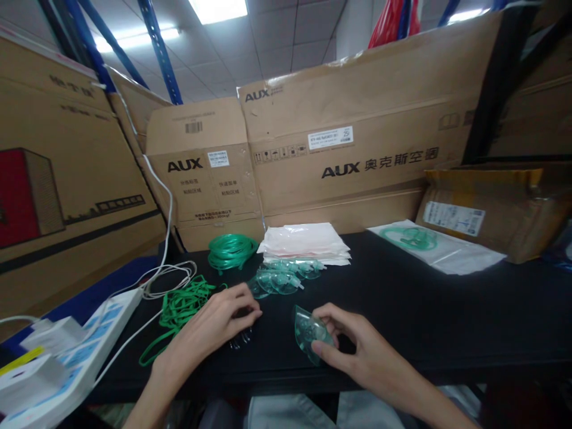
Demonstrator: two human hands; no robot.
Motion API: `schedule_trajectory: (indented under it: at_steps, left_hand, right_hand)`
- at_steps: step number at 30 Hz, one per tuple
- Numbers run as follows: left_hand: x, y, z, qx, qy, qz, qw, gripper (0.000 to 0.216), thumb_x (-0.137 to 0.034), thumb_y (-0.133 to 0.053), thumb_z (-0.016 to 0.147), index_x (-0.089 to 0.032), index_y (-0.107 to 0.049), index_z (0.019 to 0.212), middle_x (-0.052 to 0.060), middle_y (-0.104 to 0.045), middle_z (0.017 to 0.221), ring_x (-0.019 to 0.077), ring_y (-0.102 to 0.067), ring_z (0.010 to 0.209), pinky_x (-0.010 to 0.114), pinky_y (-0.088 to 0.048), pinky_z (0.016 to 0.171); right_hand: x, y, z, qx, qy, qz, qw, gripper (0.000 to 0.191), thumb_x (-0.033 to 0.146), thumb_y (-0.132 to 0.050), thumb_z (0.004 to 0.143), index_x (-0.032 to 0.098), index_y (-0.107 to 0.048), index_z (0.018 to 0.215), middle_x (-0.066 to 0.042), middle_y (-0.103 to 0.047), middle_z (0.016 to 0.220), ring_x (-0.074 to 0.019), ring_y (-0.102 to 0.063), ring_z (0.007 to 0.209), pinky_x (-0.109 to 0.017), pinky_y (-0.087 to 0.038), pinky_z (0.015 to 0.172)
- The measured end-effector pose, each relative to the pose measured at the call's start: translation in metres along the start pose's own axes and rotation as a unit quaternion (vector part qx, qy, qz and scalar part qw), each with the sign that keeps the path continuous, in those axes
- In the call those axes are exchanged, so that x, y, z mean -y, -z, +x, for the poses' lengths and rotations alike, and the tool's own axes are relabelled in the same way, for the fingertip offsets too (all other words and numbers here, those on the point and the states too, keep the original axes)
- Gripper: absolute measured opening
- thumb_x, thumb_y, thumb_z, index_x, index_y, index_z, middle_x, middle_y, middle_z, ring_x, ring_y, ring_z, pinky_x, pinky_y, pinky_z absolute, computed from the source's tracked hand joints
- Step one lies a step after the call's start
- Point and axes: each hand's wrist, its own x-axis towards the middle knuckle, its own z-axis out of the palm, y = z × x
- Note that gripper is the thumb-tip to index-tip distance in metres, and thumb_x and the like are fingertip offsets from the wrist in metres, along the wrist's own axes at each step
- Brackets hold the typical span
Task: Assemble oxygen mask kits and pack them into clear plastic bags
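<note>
My right hand [353,339] grips a clear green oxygen mask [308,333] by its side, just above the black table near its front edge. To the left, my left hand [223,313] is closed, thumb and fingertips pinched together. Whatever lies between those fingertips is too small to make out. Several small shiny metal strips [241,338] lie right below it. More green masks [277,281] sit in a group beyond my left hand. A tangle of green elastic straps [183,304] lies beside my left wrist.
Coiled green tubing [230,250] and a stack of white bags [306,243] stand at the back. On the right, a bagged mask set [442,250] lies before a cardboard box [487,208]. A power strip [93,351] with cables borders the left. Large cardboard sheets [366,125] wall the back.
</note>
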Motion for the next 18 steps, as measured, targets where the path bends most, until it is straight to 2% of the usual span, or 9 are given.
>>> schedule_trajectory:
  at_steps: [4, 10, 13, 15, 18]
  left_hand:
    - [-0.011, -0.006, 0.006, -0.086, -0.021, -0.074, 0.993, 0.020, -0.035, -0.057, 0.103, -0.022, -0.071, 0.096, 0.001, -0.071, 0.099, 0.0179, -0.068, 0.091, 0.025, -0.049, 0.085]
    - [-0.044, -0.027, 0.025, -0.155, 0.000, -0.206, 0.966, 0.017, -0.034, -0.057, 0.103, -0.021, -0.066, 0.096, -0.003, -0.074, 0.083, 0.0131, -0.069, 0.070, 0.021, -0.051, 0.073]
    - [-0.053, -0.036, 0.031, -0.185, -0.005, -0.224, 0.957, 0.017, -0.032, -0.060, 0.102, -0.020, -0.067, 0.091, -0.003, -0.073, 0.080, 0.0128, -0.069, 0.070, 0.020, -0.051, 0.071]
    - [-0.056, -0.042, 0.033, -0.191, -0.010, -0.218, 0.957, 0.016, -0.030, -0.061, 0.101, -0.020, -0.069, 0.090, -0.003, -0.073, 0.079, 0.0128, -0.069, 0.070, 0.020, -0.051, 0.070]
    - [-0.058, -0.049, 0.031, -0.211, -0.029, -0.181, 0.960, 0.010, -0.025, -0.065, 0.098, -0.020, -0.071, 0.091, -0.002, -0.074, 0.081, 0.0130, -0.069, 0.071, 0.020, -0.052, 0.071]
  right_hand:
    - [-0.002, 0.000, 0.005, -0.020, -0.016, 0.035, 0.999, 0.023, 0.036, -0.065, 0.086, 0.018, -0.065, 0.101, -0.002, -0.061, 0.089, -0.0188, -0.058, 0.082, -0.029, -0.046, 0.073]
    - [-0.008, 0.006, 0.016, -0.062, -0.002, 0.007, 0.998, 0.014, 0.029, -0.065, 0.081, 0.018, -0.066, 0.090, -0.002, -0.054, 0.091, -0.0196, -0.057, 0.083, -0.030, -0.045, 0.072]
    - [-0.011, 0.011, 0.018, -0.028, 0.006, 0.045, 0.999, 0.012, 0.023, -0.065, 0.082, 0.019, -0.063, 0.093, -0.002, -0.058, 0.095, -0.0185, -0.057, 0.086, -0.029, -0.043, 0.074]
    - [-0.011, 0.013, 0.018, 0.006, -0.006, 0.083, 0.996, 0.013, 0.023, -0.065, 0.085, 0.019, -0.063, 0.098, 0.000, -0.060, 0.091, -0.0167, -0.057, 0.083, -0.027, -0.042, 0.073]
    - [-0.008, 0.014, 0.017, 0.014, -0.020, 0.099, 0.995, 0.014, 0.025, -0.066, 0.087, 0.018, -0.062, 0.098, 0.002, -0.059, 0.084, -0.0148, -0.053, 0.077, -0.026, -0.040, 0.070]
